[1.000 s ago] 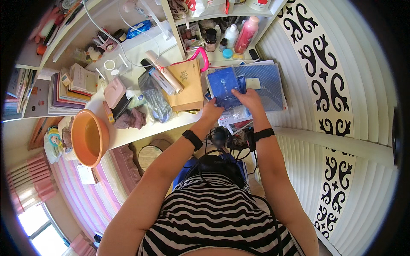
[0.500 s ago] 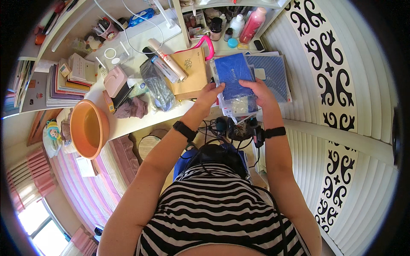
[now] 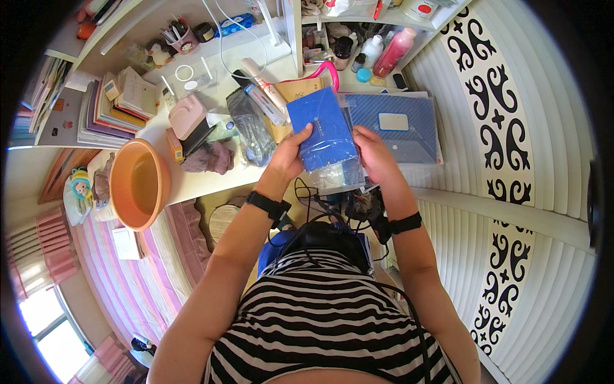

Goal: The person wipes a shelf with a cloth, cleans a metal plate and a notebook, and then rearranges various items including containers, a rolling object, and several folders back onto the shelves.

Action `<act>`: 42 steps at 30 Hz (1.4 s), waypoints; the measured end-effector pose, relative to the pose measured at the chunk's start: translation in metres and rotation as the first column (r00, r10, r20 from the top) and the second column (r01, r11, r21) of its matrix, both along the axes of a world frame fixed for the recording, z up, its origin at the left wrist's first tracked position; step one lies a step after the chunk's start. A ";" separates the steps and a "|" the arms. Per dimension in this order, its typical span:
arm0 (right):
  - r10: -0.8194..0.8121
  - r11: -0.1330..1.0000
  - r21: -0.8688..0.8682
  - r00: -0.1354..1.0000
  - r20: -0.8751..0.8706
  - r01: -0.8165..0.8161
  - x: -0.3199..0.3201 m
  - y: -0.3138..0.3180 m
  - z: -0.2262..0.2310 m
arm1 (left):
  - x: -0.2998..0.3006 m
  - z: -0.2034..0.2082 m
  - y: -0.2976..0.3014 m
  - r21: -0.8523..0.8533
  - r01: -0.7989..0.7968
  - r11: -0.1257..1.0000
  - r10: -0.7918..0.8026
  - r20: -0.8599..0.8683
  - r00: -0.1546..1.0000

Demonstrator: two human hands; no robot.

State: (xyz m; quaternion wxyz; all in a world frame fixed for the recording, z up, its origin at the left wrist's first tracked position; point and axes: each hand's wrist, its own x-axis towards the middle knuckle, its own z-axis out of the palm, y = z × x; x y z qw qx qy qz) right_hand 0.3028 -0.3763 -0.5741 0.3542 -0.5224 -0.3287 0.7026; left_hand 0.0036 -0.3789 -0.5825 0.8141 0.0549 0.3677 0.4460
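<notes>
A blue booklet is held tilted over the desk's front edge. Clear plastic sleeves hang out beneath its lower end. My left hand grips the booklet's left side, thumb on the cover. At the right edge of the stack, my right hand is closed on the plastic sleeves; its fingertips are partly hidden. A large blue document folder with a white label lies on the desk beyond my right hand. Partly behind the booklet is a brown paper envelope.
Left on the desk are a dark plastic bag, a pink box, stacked books and an orange basin at the edge. Bottles stand at the back. Cables hang below my hands. White louvred doors flank the right.
Both hands have brought the booklet and sleeves left and nearer to me. More of the blue folder shows now. The view has shifted slightly.
</notes>
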 end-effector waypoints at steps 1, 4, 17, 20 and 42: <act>0.002 0.999 0.040 1.000 0.007 -0.003 -0.011 0.001 -0.008 | -0.005 -0.003 -0.004 0.018 0.011 1.000 -0.011 0.012 1.000; -0.101 0.995 0.011 0.992 -0.077 0.102 -0.049 0.000 -0.009 | -0.028 -0.010 -0.015 0.059 0.026 0.998 -0.028 0.029 0.999; -0.155 0.984 -0.021 0.908 0.390 0.177 0.124 -0.025 -0.061 | -0.141 -0.025 0.028 0.158 -0.180 0.971 0.220 -0.291 0.931; -0.279 0.936 -0.047 0.815 0.507 0.350 0.214 -0.052 -0.104 | -0.173 -0.046 0.073 0.174 -0.091 0.981 0.154 -0.395 0.906; -0.764 0.572 -0.190 0.602 0.232 0.798 0.255 -0.074 -0.118 | -0.139 -0.100 0.108 0.061 0.081 0.995 0.061 -0.998 0.007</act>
